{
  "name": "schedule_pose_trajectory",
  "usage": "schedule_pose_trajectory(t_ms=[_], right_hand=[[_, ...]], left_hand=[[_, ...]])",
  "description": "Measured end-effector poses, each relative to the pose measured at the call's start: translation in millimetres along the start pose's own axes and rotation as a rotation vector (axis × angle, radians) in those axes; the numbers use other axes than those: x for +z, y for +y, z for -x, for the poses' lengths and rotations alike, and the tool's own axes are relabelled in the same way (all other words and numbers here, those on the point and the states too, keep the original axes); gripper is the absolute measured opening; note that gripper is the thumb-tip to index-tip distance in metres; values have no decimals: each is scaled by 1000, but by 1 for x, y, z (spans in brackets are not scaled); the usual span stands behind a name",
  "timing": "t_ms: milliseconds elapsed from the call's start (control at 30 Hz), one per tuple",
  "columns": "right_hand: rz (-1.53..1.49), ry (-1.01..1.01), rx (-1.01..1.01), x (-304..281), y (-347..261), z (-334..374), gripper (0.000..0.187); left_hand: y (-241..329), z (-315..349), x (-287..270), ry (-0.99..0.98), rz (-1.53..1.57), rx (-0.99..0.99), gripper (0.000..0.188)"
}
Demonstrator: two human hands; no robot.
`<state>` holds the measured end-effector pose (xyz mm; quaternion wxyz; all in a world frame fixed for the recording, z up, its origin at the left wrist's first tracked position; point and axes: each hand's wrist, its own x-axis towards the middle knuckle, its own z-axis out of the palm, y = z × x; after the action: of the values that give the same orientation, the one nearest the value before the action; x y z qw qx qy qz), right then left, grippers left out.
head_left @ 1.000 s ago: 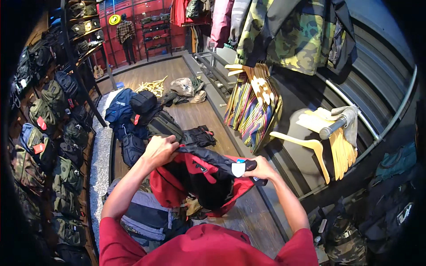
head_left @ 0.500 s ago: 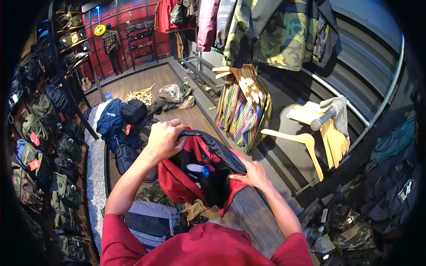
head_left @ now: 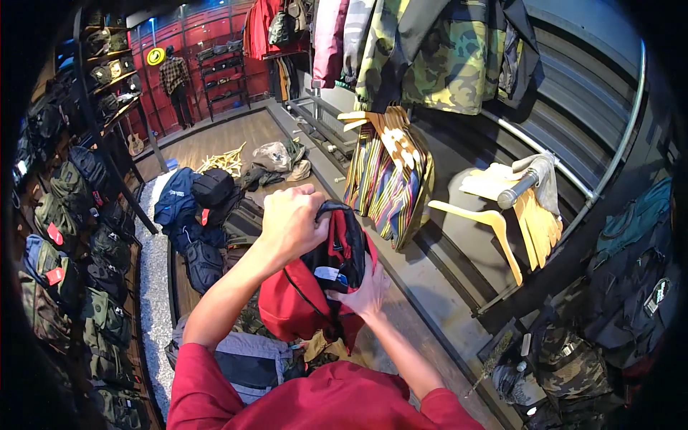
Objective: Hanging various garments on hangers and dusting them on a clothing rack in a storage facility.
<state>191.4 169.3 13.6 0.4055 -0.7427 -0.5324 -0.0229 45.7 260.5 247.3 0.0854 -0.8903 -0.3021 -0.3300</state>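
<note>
A red bag with a dark lining point(head_left: 290, 301) hangs in front of me, its mouth gaping upward. Pinched in my left hand point(head_left: 290, 223) is the upper dark rim of the opening. My right hand point(head_left: 367, 290), a little smeared by motion, is at the right side of the mouth, its thumb toward the inside and its other fingers against the outer red side. A white label with a blue patch point(head_left: 330, 275) shows within, beside red trim. The bottom of the bag's inside is hidden.
Below lies a grey and black bag point(head_left: 247, 362). Dark backpacks point(head_left: 204, 264) are heaped on the floor to the left, and more backpacks point(head_left: 107, 308) line the shelf. At right are a wooden hanger point(head_left: 494, 222), striped garments point(head_left: 383, 186) and dark clothing point(head_left: 566, 365).
My left hand has moved right and slightly up with the rim. My right hand has come left, so the bag's mouth is narrower and the bag has turned.
</note>
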Motion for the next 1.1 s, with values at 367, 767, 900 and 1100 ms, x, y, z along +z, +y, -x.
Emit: schedule_pose_trajectory(t_ms=[367, 767, 900, 1100], right_hand=[[-36, -507, -58, -11, 54, -35, 35], [538, -568, -372, -113, -3, -192, 59], [381, 261, -432, -167, -52, -194, 73], [910, -890, -572, -106, 56, -109, 24]], left_hand=[[-54, 16, -15, -180, -27, 192, 26], [-166, 13, 24, -383, -502, -69, 10], [-133, 3, -15, 608, -378, -8, 37], [-121, 108, 85, -875, -224, 39, 14]])
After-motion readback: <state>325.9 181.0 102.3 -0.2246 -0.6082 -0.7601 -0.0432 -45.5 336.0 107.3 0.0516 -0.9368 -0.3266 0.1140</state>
